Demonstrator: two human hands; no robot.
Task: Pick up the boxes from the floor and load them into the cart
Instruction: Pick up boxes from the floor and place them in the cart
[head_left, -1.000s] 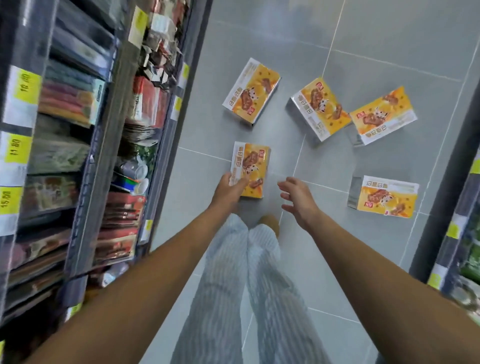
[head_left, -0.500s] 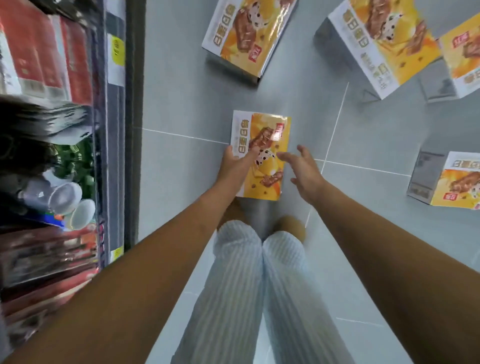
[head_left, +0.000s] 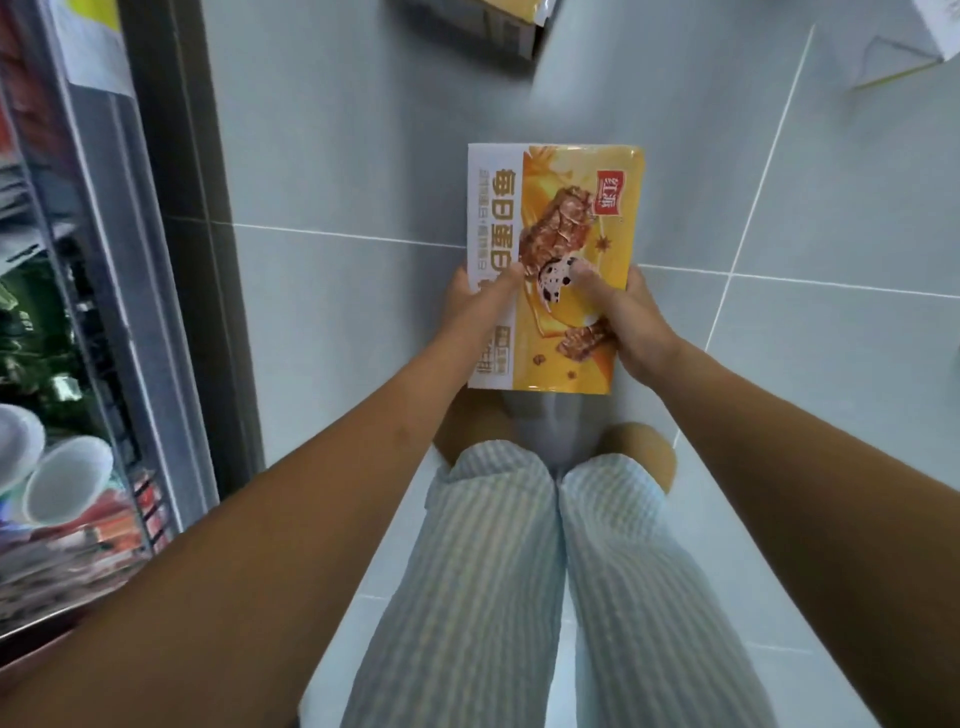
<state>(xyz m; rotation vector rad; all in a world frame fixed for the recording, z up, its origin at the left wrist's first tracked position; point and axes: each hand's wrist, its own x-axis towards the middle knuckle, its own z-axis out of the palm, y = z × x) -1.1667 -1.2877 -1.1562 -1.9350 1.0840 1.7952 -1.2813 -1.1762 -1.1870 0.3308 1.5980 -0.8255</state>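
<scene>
You are holding the yellow and white rectangular cardboard snack box (head_left: 556, 218) with 2 hands, left hand (head_left: 478, 306) grasping its left edge, right hand (head_left: 631, 325) grasping its right edge, box facing up over the grey tiled floor (head_left: 363, 156), just ahead of your knees (head_left: 498, 483).

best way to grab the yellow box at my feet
Take the yellow box by its two long side edges, one hand from each side, thumbs on the printed face. It is flat, long axis pointing away; left hand and right hand grip it so.
</scene>
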